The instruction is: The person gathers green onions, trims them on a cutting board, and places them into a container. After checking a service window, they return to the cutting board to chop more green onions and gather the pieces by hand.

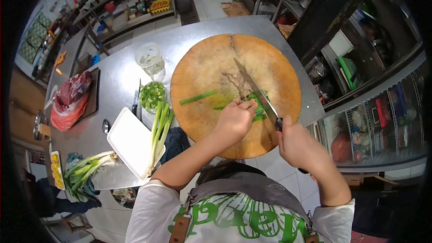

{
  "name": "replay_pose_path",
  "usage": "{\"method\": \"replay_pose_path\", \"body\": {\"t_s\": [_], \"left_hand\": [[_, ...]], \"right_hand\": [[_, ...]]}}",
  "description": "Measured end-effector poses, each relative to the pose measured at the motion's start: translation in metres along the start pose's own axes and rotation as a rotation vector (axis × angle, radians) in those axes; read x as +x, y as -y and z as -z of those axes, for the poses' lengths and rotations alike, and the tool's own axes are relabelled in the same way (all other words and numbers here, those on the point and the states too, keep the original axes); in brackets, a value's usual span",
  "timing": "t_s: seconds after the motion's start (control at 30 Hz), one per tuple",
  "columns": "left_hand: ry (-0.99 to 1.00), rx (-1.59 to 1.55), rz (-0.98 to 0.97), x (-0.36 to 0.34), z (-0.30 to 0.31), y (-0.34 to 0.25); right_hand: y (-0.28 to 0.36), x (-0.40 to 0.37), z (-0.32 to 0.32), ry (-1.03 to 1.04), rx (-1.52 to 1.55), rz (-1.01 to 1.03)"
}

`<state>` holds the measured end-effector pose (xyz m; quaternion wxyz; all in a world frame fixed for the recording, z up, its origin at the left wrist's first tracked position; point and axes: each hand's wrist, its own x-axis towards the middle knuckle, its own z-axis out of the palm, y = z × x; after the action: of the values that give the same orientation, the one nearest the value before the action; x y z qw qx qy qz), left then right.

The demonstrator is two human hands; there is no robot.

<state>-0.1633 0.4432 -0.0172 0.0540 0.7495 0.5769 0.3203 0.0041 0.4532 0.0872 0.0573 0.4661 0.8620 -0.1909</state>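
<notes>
My right hand (pixel 294 141) is wrapped round the dark handle of a long knife (pixel 257 91), whose blade points away over the round wooden chopping board (pixel 198 121). Beside the blade, my left hand (pixel 237 119) is closed with its fingertips on green onion pieces (pixel 259 118) at the middle of the board. Cut greens lie against the blade, partly hidden by my fingers. A separate green stalk (pixel 198 97) rests on the board's left part. The board has a crack at its far edge.
Left of the board are a clear container (pixel 150 58), a bowl of chopped greens (pixel 152 95), and a white tray (pixel 130 141) with whole green onions (pixel 159 137). Farther left lie raw meat (pixel 72 101) and more green onions (pixel 87 171). A glass-fronted cooler (pixel 378 121) stands right.
</notes>
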Motion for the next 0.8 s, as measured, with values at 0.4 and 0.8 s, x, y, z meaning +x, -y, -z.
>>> {"method": "replay_pose_path", "body": {"t_s": [0.4,0.8], "left_hand": [[-0.024,-0.135,0.076,-0.001,0.002,0.002],[-0.015,-0.109,-0.015,0.004,0.007,0.004]], "right_hand": [[0.002,0.022,0.0,-0.074,0.087,0.035],[-0.008,0.044,-0.04,-0.147,0.11,0.005]]}}
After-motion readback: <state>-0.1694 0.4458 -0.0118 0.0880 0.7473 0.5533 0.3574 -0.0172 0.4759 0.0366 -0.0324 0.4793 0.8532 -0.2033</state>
